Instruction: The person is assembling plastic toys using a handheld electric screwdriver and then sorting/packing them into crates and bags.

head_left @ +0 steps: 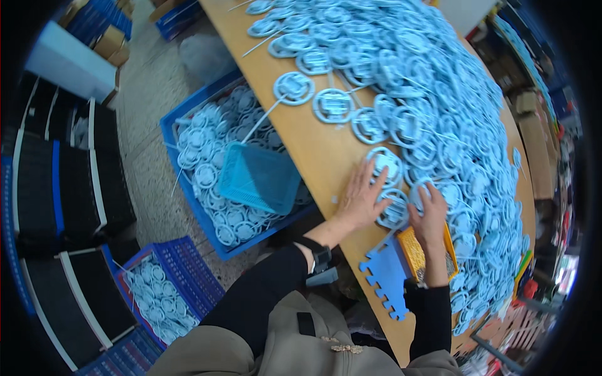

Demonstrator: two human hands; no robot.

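Observation:
My left hand point(362, 195) lies with its fingers spread over a light-blue round plastic piece point(387, 164) on the table. Beneath its thumb sits another such piece point(394, 212), a ring around a smaller inner disc. My right hand point(430, 218) is curled, fingertips down, on a light-blue round piece point(419, 192) at the near edge of a large pile point(439, 119); its palm side is hidden. Some pieces have long thin stems. Below my right hand stands a yellow tray point(411, 252) with small contents, next to a blue foam mat point(387, 276).
The wooden table point(313, 150) curves away to the far right. At the left, a blue crate point(207, 216) on the floor holds many similar pieces and a turquoise basket point(260, 178). Another blue crate point(188, 276) and black stacked bins point(69, 182) stand further left.

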